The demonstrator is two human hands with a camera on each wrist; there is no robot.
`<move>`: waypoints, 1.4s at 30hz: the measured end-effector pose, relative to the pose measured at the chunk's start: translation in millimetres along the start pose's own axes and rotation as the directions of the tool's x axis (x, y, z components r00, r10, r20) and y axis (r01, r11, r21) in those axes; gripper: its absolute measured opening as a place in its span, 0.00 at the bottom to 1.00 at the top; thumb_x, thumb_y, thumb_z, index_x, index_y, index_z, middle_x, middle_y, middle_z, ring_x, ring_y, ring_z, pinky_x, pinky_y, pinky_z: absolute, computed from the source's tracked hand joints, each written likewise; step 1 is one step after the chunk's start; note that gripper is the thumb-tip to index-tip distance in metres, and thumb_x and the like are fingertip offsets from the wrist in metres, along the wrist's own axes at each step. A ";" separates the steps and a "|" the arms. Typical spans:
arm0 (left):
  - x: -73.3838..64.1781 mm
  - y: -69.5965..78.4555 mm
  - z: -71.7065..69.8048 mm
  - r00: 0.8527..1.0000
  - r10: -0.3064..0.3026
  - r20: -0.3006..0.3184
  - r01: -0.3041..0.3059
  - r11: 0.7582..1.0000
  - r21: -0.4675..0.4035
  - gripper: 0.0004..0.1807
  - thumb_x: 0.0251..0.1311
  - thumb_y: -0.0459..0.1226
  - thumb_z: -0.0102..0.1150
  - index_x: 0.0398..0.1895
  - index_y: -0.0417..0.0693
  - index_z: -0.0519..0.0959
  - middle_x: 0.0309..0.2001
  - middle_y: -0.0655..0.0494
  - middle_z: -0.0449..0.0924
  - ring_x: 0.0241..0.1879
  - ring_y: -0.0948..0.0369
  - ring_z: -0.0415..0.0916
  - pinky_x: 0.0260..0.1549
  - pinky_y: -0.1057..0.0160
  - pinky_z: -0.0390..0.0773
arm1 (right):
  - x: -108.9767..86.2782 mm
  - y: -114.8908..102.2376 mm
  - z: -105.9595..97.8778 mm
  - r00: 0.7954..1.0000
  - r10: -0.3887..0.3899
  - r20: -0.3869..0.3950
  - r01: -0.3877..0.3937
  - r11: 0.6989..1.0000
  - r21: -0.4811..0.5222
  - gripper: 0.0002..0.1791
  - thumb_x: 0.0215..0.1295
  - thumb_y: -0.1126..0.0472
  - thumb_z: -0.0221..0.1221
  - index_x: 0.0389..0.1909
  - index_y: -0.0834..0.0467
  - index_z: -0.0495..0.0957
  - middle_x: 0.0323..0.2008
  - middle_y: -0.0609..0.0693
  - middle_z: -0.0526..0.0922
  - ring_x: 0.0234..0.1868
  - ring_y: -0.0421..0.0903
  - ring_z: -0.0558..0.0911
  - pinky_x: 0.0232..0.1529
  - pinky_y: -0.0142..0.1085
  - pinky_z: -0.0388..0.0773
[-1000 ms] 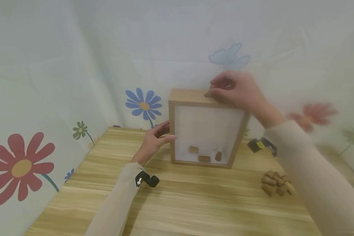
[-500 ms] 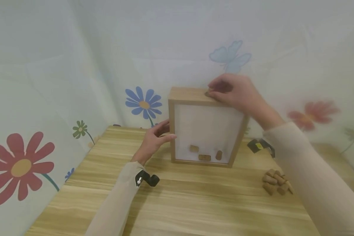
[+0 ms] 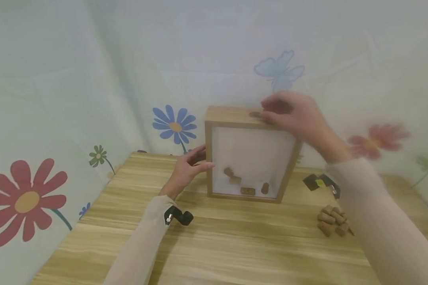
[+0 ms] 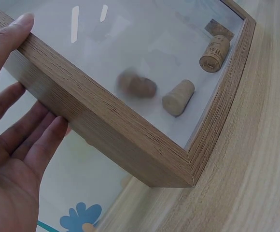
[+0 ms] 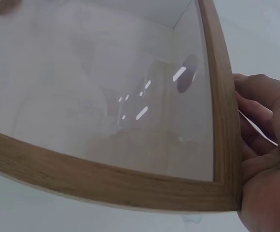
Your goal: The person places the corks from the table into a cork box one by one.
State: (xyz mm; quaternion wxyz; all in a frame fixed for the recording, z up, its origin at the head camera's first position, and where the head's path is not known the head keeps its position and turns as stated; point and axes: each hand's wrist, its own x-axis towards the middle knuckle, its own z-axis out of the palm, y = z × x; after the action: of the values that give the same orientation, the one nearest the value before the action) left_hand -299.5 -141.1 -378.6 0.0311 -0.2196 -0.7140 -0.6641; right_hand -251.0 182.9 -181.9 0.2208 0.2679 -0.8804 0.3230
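Observation:
A wooden shadow box frame (image 3: 252, 114) with a clear front stands upright on the table; a dark hole shows in its top. My left hand (image 3: 185, 170) holds its left side, thumb on the front edge and fingers toward the back, as the left wrist view (image 4: 19, 130) also shows. Over the top, beside the hole, my right hand (image 3: 296, 114) has loosely bent fingers and no cork visible in them. Inside the box lie several wine corks (image 4: 178, 98); one blurred cork (image 3: 228, 171) is above another at the left.
To the right on the wooden table (image 3: 235, 245) sits a pile of loose corks (image 3: 333, 221), partly hidden by my right sleeve. A white curtain (image 3: 146, 47) with printed flowers and butterflies hangs close behind the box.
A cork has dropped from my right hand through the top hole into the box. The right hand has shifted slightly right, uncovering the hole. My left hand keeps its place.

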 end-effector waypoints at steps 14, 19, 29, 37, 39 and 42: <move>-0.6 2.1 0.6 1.000 -0.005 0.001 0.005 1.000 0.019 0.39 0.65 0.36 0.74 0.78 0.49 0.71 0.69 0.47 0.77 0.69 0.51 0.73 0.65 0.53 0.77 | -61.2 15.7 -30.1 0.976 0.171 -0.135 -0.169 0.985 0.031 0.22 0.74 0.47 0.67 0.64 0.49 0.83 0.59 0.48 0.86 0.55 0.37 0.81 0.57 0.27 0.75; 0.1 1.9 0.6 1.000 0.002 0.000 -0.002 1.000 0.019 0.38 0.65 0.35 0.74 0.78 0.47 0.71 0.70 0.46 0.77 0.69 0.51 0.73 0.65 0.53 0.77 | -83.3 29.0 -36.8 0.953 0.193 -0.235 -0.173 0.980 0.102 0.21 0.72 0.53 0.70 0.62 0.53 0.84 0.56 0.46 0.87 0.53 0.36 0.82 0.54 0.23 0.76; 1.0 3.1 -0.2 1.000 0.006 -0.006 -0.006 1.000 0.011 0.38 0.65 0.33 0.73 0.78 0.47 0.71 0.69 0.45 0.77 0.69 0.52 0.74 0.65 0.54 0.77 | -123.3 58.7 -39.1 0.955 0.198 -0.221 -0.189 0.980 0.058 0.20 0.72 0.59 0.70 0.62 0.58 0.84 0.51 0.34 0.86 0.50 0.32 0.81 0.51 0.17 0.73; -0.4 2.6 0.2 1.000 0.003 -0.001 -0.003 1.000 0.021 0.38 0.66 0.34 0.73 0.79 0.45 0.70 0.69 0.44 0.77 0.69 0.51 0.73 0.67 0.55 0.75 | -148.5 89.2 -28.9 0.969 0.235 -0.081 -0.231 0.971 0.052 0.20 0.72 0.61 0.70 0.62 0.60 0.83 0.50 0.40 0.88 0.46 0.27 0.82 0.46 0.17 0.76; -0.2 2.9 1.0 1.000 0.004 0.000 -0.004 1.000 0.023 0.38 0.66 0.33 0.72 0.79 0.45 0.70 0.69 0.44 0.77 0.69 0.51 0.73 0.67 0.54 0.75 | -154.0 96.1 -27.2 0.969 0.242 -0.043 -0.239 0.969 0.055 0.20 0.73 0.62 0.69 0.62 0.61 0.82 0.53 0.49 0.88 0.47 0.27 0.82 0.47 0.18 0.77; 0.1 3.6 2.3 1.000 0.007 -0.002 -0.007 1.000 0.026 0.38 0.66 0.33 0.72 0.78 0.45 0.70 0.69 0.44 0.77 0.69 0.51 0.74 0.67 0.53 0.76 | -162.2 104.0 -25.2 0.959 0.284 0.011 -0.284 0.959 0.021 0.20 0.75 0.58 0.67 0.63 0.59 0.82 0.56 0.57 0.87 0.47 0.25 0.81 0.47 0.18 0.76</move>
State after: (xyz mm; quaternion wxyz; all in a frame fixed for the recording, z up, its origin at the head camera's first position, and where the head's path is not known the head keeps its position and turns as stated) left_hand -297.8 -138.8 -375.5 0.0370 -0.2212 -0.7218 -0.6548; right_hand -186.4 321.0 -302.5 0.1658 0.1426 -0.9070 0.3599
